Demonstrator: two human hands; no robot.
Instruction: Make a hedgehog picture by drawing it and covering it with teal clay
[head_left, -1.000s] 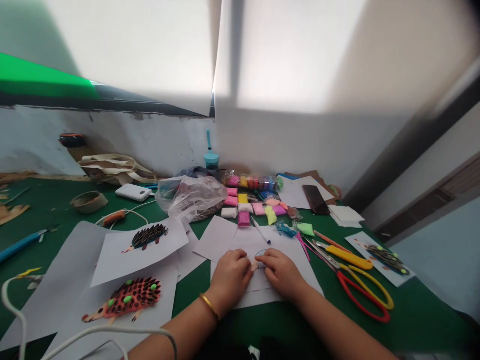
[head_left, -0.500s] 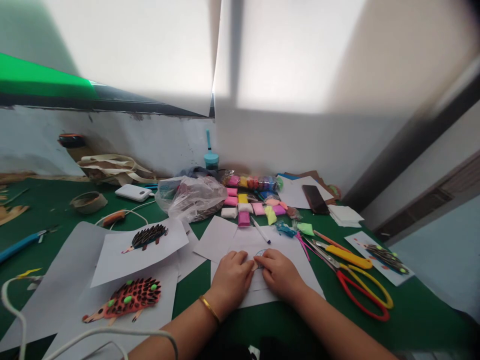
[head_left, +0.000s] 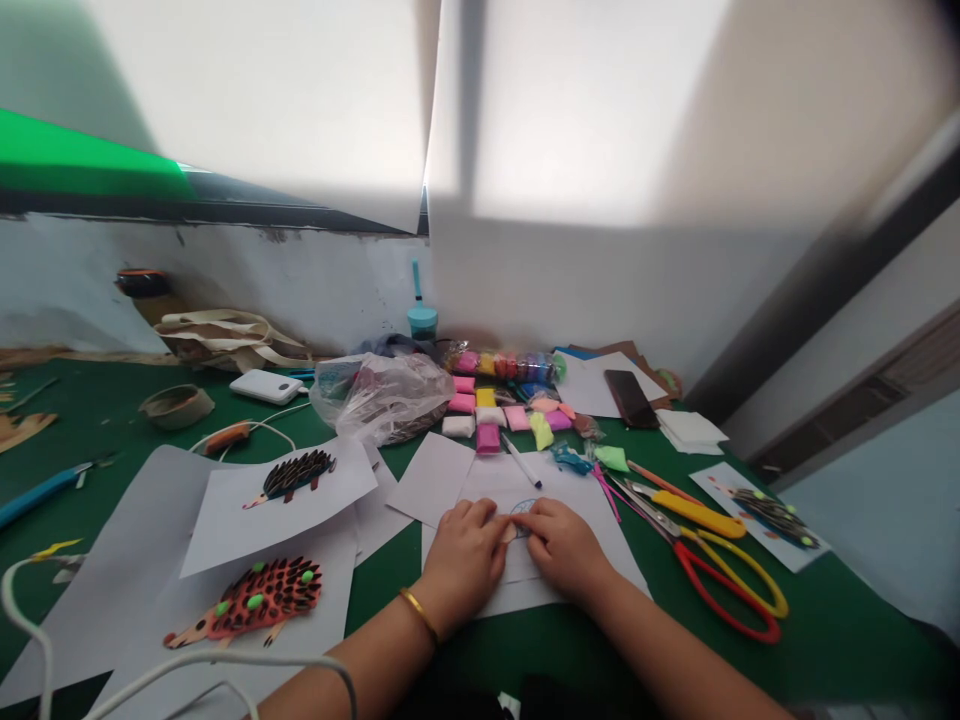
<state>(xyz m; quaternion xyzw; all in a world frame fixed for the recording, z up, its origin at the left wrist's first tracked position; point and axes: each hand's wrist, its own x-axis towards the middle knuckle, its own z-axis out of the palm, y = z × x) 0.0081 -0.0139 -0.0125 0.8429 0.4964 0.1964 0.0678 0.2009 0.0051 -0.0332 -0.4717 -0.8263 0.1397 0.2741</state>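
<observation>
A small flat piece of peach modelling clay (head_left: pixel 509 533) lies between my hands, over white paper (head_left: pixel 566 480) with a blue outline drawing (head_left: pixel 523 507) on it. My left hand (head_left: pixel 466 548), a gold bangle at its wrist, has its fingers closed at the clay's left side. From the other side my right hand (head_left: pixel 564 545) meets it, index finger stretched to the clay's upper edge and the other fingers curled. Part of the drawing is covered by the hands. Just beyond them a capped white marker (head_left: pixel 521 460) rests on the sheet.
Several clay packets (head_left: pixel 487 437) lie behind the paper, beside a clear plastic bag (head_left: pixel 382 395). To the right are red-and-yellow scissors (head_left: pixel 727 570), a yellow cutter (head_left: pixel 697 513) and a phone (head_left: pixel 630 398). Hedgehog pictures (head_left: pixel 259 600) and a white cable (head_left: pixel 225 660) occupy the left.
My right fingers have shifted slightly, the index finger now straighter against the clay. More of the clay piece and the blue drawing shows. The things around stay put.
</observation>
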